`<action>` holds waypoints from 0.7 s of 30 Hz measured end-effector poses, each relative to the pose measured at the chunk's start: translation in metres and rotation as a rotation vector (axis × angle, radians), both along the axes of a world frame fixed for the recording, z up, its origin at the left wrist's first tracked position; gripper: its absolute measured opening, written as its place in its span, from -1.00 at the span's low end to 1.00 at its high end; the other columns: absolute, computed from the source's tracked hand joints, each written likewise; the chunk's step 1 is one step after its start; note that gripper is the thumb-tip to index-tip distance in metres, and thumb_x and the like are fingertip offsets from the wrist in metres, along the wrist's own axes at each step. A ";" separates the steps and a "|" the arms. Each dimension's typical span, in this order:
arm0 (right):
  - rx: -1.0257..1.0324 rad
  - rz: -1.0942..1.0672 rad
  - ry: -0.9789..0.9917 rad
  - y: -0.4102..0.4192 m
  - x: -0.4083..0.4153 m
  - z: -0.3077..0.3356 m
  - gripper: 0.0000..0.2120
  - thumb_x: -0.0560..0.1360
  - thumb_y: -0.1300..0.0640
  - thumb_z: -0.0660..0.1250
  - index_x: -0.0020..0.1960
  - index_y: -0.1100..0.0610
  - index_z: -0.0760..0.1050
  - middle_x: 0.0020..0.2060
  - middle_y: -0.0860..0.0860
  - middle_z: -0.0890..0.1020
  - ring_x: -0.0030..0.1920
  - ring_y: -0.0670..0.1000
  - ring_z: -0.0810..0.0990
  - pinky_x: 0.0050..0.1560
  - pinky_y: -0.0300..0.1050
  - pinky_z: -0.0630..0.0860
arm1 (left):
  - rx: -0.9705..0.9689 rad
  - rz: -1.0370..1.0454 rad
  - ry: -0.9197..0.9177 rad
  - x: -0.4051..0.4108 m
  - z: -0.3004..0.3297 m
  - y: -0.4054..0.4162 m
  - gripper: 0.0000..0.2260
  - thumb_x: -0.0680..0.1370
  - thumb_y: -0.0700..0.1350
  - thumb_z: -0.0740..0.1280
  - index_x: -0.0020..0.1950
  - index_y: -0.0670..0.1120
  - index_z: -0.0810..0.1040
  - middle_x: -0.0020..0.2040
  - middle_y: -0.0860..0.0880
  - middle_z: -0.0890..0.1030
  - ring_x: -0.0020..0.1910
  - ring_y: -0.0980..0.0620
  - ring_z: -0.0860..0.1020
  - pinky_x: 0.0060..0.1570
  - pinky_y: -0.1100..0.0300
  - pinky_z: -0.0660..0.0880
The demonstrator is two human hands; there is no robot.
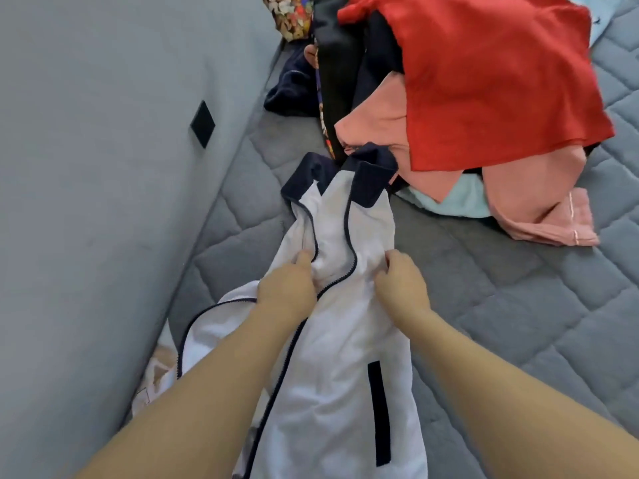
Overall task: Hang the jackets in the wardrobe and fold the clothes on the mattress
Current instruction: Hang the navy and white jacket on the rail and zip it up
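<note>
A white jacket [339, 340] with a navy collar, navy zip edging and a dark pocket slit lies lengthwise on the grey quilted mattress [501, 323], collar pointing away from me. My left hand [288, 288] grips the left front panel beside the zip. My right hand [401, 281] grips the right front panel a little below the collar. Both hands have fingers curled into the white fabric. The jacket's lower end runs off the bottom of the view.
A heap of clothes sits beyond the jacket: a red garment [491, 81] on top, salmon pink cloth [525, 202], pale blue cloth [456, 198], dark navy pieces [294, 88] and a patterned fabric [290, 15]. A grey upholstered panel [86, 167] rises along the left.
</note>
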State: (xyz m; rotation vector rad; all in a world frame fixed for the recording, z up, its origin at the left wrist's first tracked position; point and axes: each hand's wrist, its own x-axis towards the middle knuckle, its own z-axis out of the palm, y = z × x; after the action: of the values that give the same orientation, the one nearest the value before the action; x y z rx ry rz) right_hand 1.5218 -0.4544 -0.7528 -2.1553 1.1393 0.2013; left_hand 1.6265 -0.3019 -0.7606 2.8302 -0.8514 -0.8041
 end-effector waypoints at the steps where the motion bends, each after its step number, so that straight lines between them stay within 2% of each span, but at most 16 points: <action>1: 0.017 -0.003 0.019 0.008 -0.011 -0.001 -0.86 0.47 0.32 0.12 -0.19 0.16 0.39 -0.19 0.07 0.50 -0.14 0.18 0.46 -0.28 -0.03 0.33 | 0.002 -0.001 0.093 -0.007 0.001 0.006 -0.63 0.56 -0.10 0.21 0.36 -0.05 0.28 0.13 -0.16 0.57 0.07 -0.22 0.54 -0.13 0.03 0.42; 2: 0.059 0.021 0.087 0.019 -0.027 -0.001 -0.83 0.46 0.32 0.11 -0.27 0.13 0.34 -0.27 0.04 0.49 -0.20 0.17 0.45 -0.31 -0.05 0.31 | 0.033 -0.035 0.208 -0.015 0.004 0.014 -0.65 0.56 -0.10 0.22 0.34 -0.05 0.31 0.17 -0.16 0.57 0.11 -0.22 0.54 -0.05 0.02 0.47; 4: 0.172 0.161 0.328 0.045 -0.067 0.006 -0.85 0.50 0.21 0.13 -0.21 0.10 0.41 -0.20 0.04 0.55 -0.16 0.17 0.50 -0.21 -0.07 0.42 | 0.186 -0.184 0.445 -0.038 0.020 0.035 -0.69 0.52 -0.07 0.25 0.26 0.02 0.38 0.25 -0.09 0.54 0.19 -0.17 0.54 0.09 0.04 0.51; 5: 0.217 0.219 0.447 0.054 -0.084 0.011 -0.87 0.51 0.15 0.15 -0.15 0.08 0.45 -0.15 0.04 0.56 -0.13 0.15 0.52 -0.16 -0.08 0.44 | 0.291 -0.258 0.531 -0.047 0.030 0.046 -0.75 0.49 -0.03 0.28 0.16 0.07 0.41 0.19 -0.03 0.56 0.16 -0.14 0.57 0.04 0.08 0.52; 7: 0.241 0.177 0.512 0.051 -0.095 0.021 -0.92 0.48 0.13 0.17 -0.15 0.07 0.42 -0.14 0.01 0.52 -0.15 0.10 0.49 -0.14 -0.09 0.47 | 0.414 -0.251 0.615 -0.054 0.046 0.061 -0.82 0.41 0.12 0.32 -0.09 0.08 0.42 -0.05 0.05 0.59 -0.04 -0.05 0.63 -0.17 0.17 0.51; 8: 0.228 0.095 0.463 0.043 -0.092 0.025 -0.91 0.47 0.14 0.16 -0.09 0.07 0.43 -0.09 0.01 0.54 -0.14 0.08 0.50 -0.11 -0.07 0.49 | 0.365 -0.150 0.628 -0.050 0.053 0.064 -0.76 0.37 0.20 0.33 -0.16 0.06 0.45 -0.14 0.09 0.60 -0.10 -0.01 0.63 -0.20 0.17 0.49; 9: 0.221 -0.008 0.370 0.033 -0.084 0.027 -0.83 0.48 0.12 0.15 0.04 0.07 0.44 0.01 0.01 0.56 -0.08 0.06 0.52 -0.06 -0.05 0.51 | 0.234 0.015 0.651 -0.042 0.055 0.065 -0.72 0.35 0.25 0.35 -0.17 0.06 0.51 -0.16 0.12 0.62 -0.10 0.03 0.62 -0.17 0.17 0.49; 10: 0.275 -0.098 0.270 0.023 -0.073 0.029 -0.70 0.50 0.04 0.16 0.21 0.06 0.41 0.14 0.00 0.55 0.02 0.05 0.53 0.03 -0.02 0.51 | 0.069 0.183 0.667 -0.035 0.056 0.064 -0.71 0.36 0.26 0.39 -0.07 0.10 0.57 -0.09 0.15 0.64 -0.04 0.07 0.61 -0.08 0.17 0.52; 11: 0.390 -0.167 0.172 0.016 -0.060 0.032 -0.53 0.50 -0.07 0.20 0.36 0.06 0.32 0.24 -0.01 0.50 0.13 0.06 0.52 0.11 0.02 0.49 | -0.088 0.320 0.677 -0.028 0.054 0.059 -0.65 0.39 0.23 0.42 0.11 0.13 0.58 0.03 0.16 0.63 0.06 0.09 0.59 0.06 0.14 0.52; 12: 0.505 -0.200 0.109 0.014 -0.047 0.032 -0.35 0.46 -0.19 0.27 0.45 0.06 0.22 0.29 -0.02 0.46 0.21 0.07 0.50 0.19 0.04 0.47 | -0.222 0.401 0.681 -0.024 0.051 0.052 -0.57 0.43 0.18 0.43 0.28 0.13 0.53 0.16 0.16 0.60 0.15 0.08 0.56 0.19 0.09 0.49; 13: 0.551 -0.140 0.116 0.017 -0.037 0.030 -0.23 0.39 -0.25 0.35 0.47 0.06 0.18 0.30 -0.02 0.43 0.25 0.08 0.47 0.22 0.05 0.46 | -0.326 0.452 0.677 -0.024 0.048 0.044 -0.55 0.48 0.09 0.42 0.36 0.09 0.48 0.23 0.12 0.58 0.21 0.06 0.54 0.27 0.03 0.47; 14: 0.515 -0.015 0.178 0.022 -0.029 0.028 -0.21 0.37 -0.22 0.41 0.44 0.09 0.18 0.29 0.00 0.43 0.26 0.09 0.46 0.22 0.05 0.47 | -0.388 0.487 0.654 -0.026 0.046 0.036 -0.59 0.53 -0.01 0.37 0.39 0.04 0.48 0.26 0.05 0.58 0.23 0.01 0.54 0.30 -0.02 0.46; 16: 0.332 0.161 0.311 0.037 -0.030 0.022 -0.45 0.44 -0.03 0.37 0.32 0.16 0.27 0.22 0.08 0.46 0.19 0.14 0.49 0.12 0.02 0.49 | -0.426 0.572 0.616 -0.036 0.045 0.020 -0.68 0.58 -0.17 0.25 0.34 -0.09 0.51 0.24 -0.14 0.59 0.21 -0.14 0.55 0.30 -0.09 0.46; 18: 0.283 0.030 0.256 0.043 -0.046 0.027 -0.78 0.49 0.14 0.27 0.11 0.16 0.38 0.09 0.11 0.51 0.04 0.14 0.53 -0.07 -0.06 0.47 | -0.461 0.678 0.608 -0.049 0.056 0.008 -0.70 0.58 -0.24 0.18 0.28 -0.17 0.54 0.18 -0.19 0.60 0.16 -0.17 0.55 0.24 -0.08 0.46; 19: 0.323 -0.091 0.196 0.043 -0.060 0.036 -0.94 0.49 0.20 0.23 -0.04 0.14 0.37 -0.02 0.09 0.51 -0.09 0.09 0.52 -0.20 -0.10 0.42 | -0.487 0.703 0.600 -0.057 0.069 0.002 -0.71 0.58 -0.25 0.18 0.25 -0.17 0.55 0.12 -0.12 0.61 0.11 -0.09 0.57 0.21 -0.06 0.48; 21: 0.385 -0.322 0.092 0.035 -0.091 0.064 -0.86 0.47 0.29 0.16 -0.23 0.13 0.28 -0.22 0.03 0.46 -0.30 -0.01 0.39 -0.38 -0.16 0.25 | -0.533 0.680 0.626 -0.079 0.103 -0.012 -0.72 0.56 -0.25 0.18 0.18 -0.09 0.58 -0.10 0.02 0.63 -0.13 0.03 0.56 0.00 0.02 0.55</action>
State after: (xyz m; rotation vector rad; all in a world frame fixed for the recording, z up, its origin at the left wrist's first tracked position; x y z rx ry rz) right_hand 1.4305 -0.4195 -0.6892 -1.6189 1.3568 0.3455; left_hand 1.5470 -0.3142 -0.6580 1.9820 0.0127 -1.0398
